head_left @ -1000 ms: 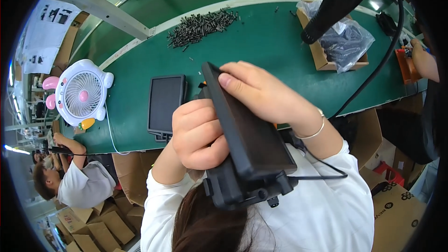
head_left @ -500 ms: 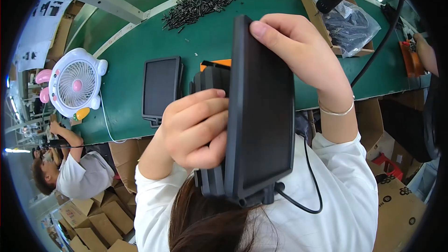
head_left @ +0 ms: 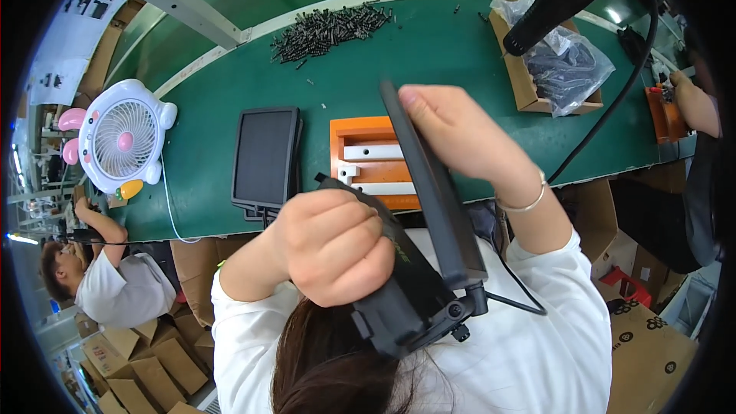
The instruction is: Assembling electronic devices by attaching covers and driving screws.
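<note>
Black hinged panel device [head_left: 429, 207] held edge-up above orange jig [head_left: 372, 157] on desk [head_left: 429, 54]; left hand [head_left: 333, 245] closed on base, right hand [head_left: 460, 134] gripping panel edge. Step judged: hinge check; lowering onto jig needs steady alignment.

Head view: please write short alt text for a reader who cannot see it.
A person's left hand and right hand hold a black hinged panel device above a green workbench, which carries an orange jig, a flat black panel and a white fan.
</note>
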Motion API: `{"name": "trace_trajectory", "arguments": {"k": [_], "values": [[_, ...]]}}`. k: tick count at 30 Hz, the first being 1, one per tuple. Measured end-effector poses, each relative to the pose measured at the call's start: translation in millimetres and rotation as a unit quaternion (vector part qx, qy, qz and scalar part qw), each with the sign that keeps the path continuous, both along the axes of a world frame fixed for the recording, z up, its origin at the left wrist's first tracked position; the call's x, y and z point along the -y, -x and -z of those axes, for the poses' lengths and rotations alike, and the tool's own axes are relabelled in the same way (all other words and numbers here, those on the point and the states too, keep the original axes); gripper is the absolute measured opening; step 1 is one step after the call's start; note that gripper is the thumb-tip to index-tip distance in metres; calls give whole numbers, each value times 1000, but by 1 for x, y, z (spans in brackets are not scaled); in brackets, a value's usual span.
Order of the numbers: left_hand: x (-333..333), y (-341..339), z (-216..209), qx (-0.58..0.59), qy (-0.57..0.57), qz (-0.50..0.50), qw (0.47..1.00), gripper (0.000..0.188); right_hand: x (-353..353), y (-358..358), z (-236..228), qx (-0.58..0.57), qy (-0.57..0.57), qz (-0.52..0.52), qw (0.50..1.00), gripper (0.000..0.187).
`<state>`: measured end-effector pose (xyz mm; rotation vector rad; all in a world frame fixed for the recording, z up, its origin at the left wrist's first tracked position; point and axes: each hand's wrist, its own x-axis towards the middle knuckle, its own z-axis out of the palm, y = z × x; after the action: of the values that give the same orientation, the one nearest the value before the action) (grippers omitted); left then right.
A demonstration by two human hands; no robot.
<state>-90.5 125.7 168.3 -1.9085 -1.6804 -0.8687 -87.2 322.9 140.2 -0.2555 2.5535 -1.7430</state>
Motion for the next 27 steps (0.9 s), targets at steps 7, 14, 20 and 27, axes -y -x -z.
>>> {"name": "trace_trajectory", "arguments": {"k": [7, 14, 20, 27], "values": [[-13, 3, -2, 18, -14, 39, 999, 21, 27, -9, 29, 120, 236, -88, 960, 42], [-12, 12, 3, 44, 3, 25, 999, 19, 9, 4, 17, 68, 143, -89, 983, 50], [-6, 12, -6, 48, 31, 45, 997, 19, 17, -4, 13, 37, 75, -70, 994, 54], [-4, 14, 0, 78, -14, 32, 996, 25, 20, 0, 15, 78, 174, 18, 981, 51]]}}
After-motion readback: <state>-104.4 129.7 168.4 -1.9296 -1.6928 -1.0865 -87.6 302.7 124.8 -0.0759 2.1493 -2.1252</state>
